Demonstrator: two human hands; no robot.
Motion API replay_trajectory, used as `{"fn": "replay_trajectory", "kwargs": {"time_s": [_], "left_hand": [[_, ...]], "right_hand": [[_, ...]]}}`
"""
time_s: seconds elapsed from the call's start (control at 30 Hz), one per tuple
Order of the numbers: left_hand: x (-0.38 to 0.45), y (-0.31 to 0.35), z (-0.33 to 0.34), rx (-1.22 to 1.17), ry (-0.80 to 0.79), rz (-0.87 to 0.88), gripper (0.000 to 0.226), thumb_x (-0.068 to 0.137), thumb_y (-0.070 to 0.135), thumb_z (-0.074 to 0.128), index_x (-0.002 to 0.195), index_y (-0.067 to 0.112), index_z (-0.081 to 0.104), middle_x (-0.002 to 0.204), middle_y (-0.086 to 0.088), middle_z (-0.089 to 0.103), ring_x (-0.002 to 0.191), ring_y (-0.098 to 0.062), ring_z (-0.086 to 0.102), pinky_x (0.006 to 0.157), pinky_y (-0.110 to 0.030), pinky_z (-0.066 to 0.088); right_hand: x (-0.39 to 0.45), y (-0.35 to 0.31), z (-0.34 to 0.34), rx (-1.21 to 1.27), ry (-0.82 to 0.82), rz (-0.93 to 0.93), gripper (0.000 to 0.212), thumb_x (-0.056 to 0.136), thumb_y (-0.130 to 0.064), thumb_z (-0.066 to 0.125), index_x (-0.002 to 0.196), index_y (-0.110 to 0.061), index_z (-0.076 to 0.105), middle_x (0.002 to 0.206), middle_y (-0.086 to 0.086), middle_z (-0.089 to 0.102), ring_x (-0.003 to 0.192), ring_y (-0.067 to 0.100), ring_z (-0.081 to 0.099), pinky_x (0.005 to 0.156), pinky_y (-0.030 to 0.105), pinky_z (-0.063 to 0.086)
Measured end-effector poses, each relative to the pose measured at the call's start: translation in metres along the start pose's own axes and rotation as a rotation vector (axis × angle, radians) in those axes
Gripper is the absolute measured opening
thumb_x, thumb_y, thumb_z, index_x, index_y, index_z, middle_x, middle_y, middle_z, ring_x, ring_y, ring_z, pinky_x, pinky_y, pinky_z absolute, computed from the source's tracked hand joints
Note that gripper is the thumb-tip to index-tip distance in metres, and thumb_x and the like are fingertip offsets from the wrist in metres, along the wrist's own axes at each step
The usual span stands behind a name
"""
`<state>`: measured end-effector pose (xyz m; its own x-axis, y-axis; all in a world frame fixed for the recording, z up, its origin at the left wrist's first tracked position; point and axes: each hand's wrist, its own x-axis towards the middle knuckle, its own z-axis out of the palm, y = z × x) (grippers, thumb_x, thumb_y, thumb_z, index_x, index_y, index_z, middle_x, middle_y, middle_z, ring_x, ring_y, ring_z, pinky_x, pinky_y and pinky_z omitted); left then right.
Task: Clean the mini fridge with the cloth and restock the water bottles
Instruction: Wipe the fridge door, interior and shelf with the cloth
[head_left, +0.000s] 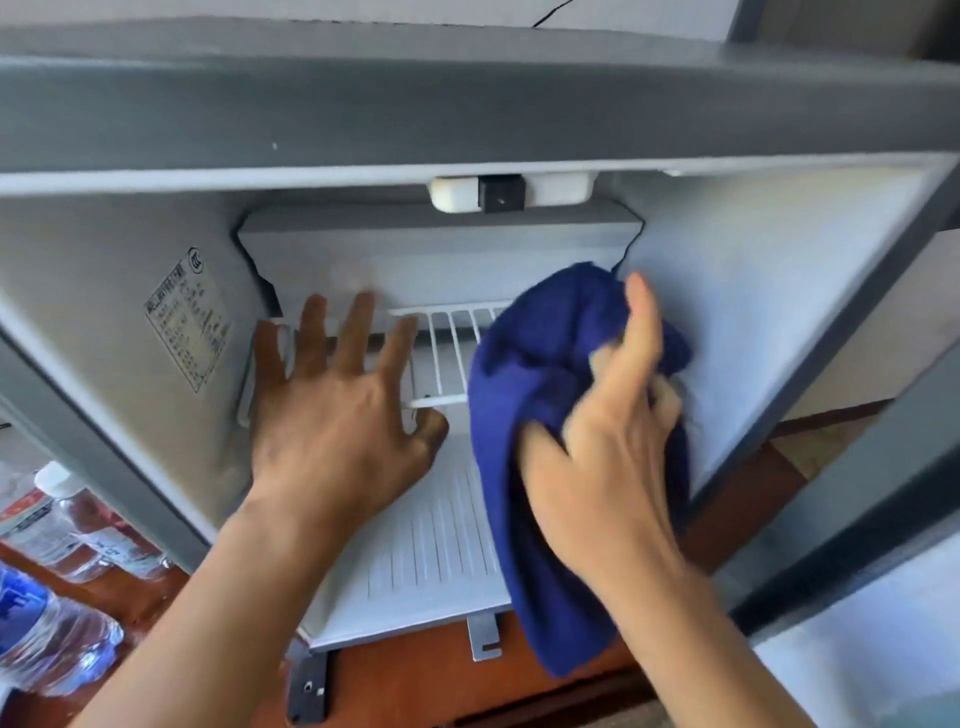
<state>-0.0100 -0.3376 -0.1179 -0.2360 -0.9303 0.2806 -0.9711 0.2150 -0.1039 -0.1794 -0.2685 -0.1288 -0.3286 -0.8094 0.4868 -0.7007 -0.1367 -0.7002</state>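
The grey mini fridge (467, 104) stands open, its white inside facing me. My left hand (337, 410) lies flat with spread fingers on the white wire shelf (447, 353), the thumb under its front bar. My right hand (608, 441) grips a dark blue cloth (535, 395) and holds it against the right side of the shelf, near the right inner wall (779, 312); the cloth hangs down past the fridge's front edge. Water bottles (67, 525) lie on the floor at the left, outside the fridge.
The fridge door (883, 519) hangs open at the right. A blue-labelled bottle (47, 634) lies at the lower left on the wooden floor (415, 686). A thermostat box (509, 192) sits under the fridge ceiling. A rating label (187, 317) is on the left inner wall.
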Motion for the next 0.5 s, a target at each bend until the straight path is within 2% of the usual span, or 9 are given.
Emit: {"fn": "replay_trajectory", "kwargs": {"time_s": [0.1,0.17,0.27,0.3,0.33,0.37,0.4,0.43,0.5], "left_hand": [[0.000,0.002,0.005,-0.023,-0.005,-0.019,0.088,0.082,0.073,0.028,0.162,0.040,0.017,0.173,0.003,0.015,0.157,-0.032,0.017,0.126,-0.056,0.015],[-0.001,0.002,0.007,-0.042,0.020,-0.023,0.086,0.083,0.073,0.027,0.162,0.042,0.015,0.173,0.005,0.015,0.157,-0.031,0.017,0.126,-0.054,0.016],[-0.002,0.003,0.009,-0.040,0.062,-0.019,0.083,0.083,0.070,0.034,0.160,0.040,0.027,0.170,0.003,0.028,0.154,-0.033,0.029,0.123,-0.056,0.025],[-0.003,0.004,0.009,-0.041,0.077,-0.026,0.082,0.083,0.069,0.035,0.159,0.040,0.031,0.168,0.002,0.032,0.152,-0.034,0.032,0.122,-0.056,0.026],[-0.004,0.005,0.010,-0.043,0.098,-0.030,0.082,0.081,0.067,0.035,0.158,0.039,0.034,0.166,0.002,0.036,0.151,-0.034,0.034,0.121,-0.057,0.028],[-0.004,0.007,0.010,-0.046,0.113,-0.032,0.082,0.081,0.067,0.034,0.157,0.039,0.036,0.165,0.002,0.038,0.150,-0.034,0.036,0.120,-0.058,0.030],[-0.004,0.008,0.009,-0.052,0.121,-0.034,0.082,0.080,0.067,0.032,0.157,0.039,0.038,0.164,0.002,0.040,0.149,-0.033,0.038,0.119,-0.058,0.032],[-0.005,0.008,0.009,-0.055,0.130,-0.034,0.081,0.080,0.067,0.031,0.156,0.039,0.040,0.163,0.002,0.043,0.148,-0.033,0.040,0.118,-0.059,0.034],[-0.006,0.007,0.011,-0.058,0.163,-0.031,0.076,0.082,0.065,0.035,0.152,0.038,0.048,0.158,0.002,0.049,0.142,-0.032,0.048,0.113,-0.060,0.040]], "right_hand": [[0.032,-0.005,0.012,-0.520,-0.076,-0.063,0.080,0.078,-0.048,0.031,0.151,-0.015,0.039,0.136,0.003,0.061,0.137,0.021,0.043,0.109,0.043,0.022],[0.040,-0.003,0.006,-0.600,-0.196,-0.159,0.079,0.075,-0.054,0.027,0.144,-0.023,0.050,0.132,-0.002,0.061,0.139,0.021,0.039,0.107,0.045,0.023],[0.042,0.001,-0.020,-0.390,-0.444,-0.186,0.089,0.063,-0.067,0.038,0.145,-0.034,0.037,0.127,-0.013,0.037,0.125,0.004,0.017,0.109,0.033,0.013],[0.040,0.004,-0.026,-0.346,-0.507,-0.156,0.096,0.061,-0.071,0.045,0.149,-0.036,0.028,0.130,-0.014,0.032,0.119,-0.002,0.011,0.111,0.030,0.009],[0.037,0.007,-0.026,-0.368,-0.515,-0.157,0.106,0.060,-0.078,0.049,0.153,-0.036,0.020,0.140,-0.013,0.031,0.125,-0.003,0.009,0.115,0.032,0.008],[0.034,0.010,-0.021,-0.465,-0.475,-0.189,0.114,0.060,-0.085,0.051,0.156,-0.032,0.018,0.149,-0.009,0.033,0.137,0.004,0.014,0.118,0.037,0.011],[0.032,0.015,-0.013,-0.581,-0.387,-0.245,0.114,0.064,-0.087,0.053,0.157,-0.028,0.025,0.151,-0.002,0.042,0.144,0.016,0.025,0.117,0.043,0.019],[0.033,0.021,-0.005,-0.641,-0.283,-0.297,0.103,0.071,-0.081,0.059,0.153,-0.023,0.039,0.143,0.002,0.055,0.139,0.024,0.040,0.112,0.046,0.028],[0.041,0.034,0.003,-0.603,-0.099,-0.370,0.071,0.072,-0.053,0.083,0.134,-0.024,0.064,0.116,0.000,0.072,0.117,0.024,0.059,0.097,0.041,0.038]]}}
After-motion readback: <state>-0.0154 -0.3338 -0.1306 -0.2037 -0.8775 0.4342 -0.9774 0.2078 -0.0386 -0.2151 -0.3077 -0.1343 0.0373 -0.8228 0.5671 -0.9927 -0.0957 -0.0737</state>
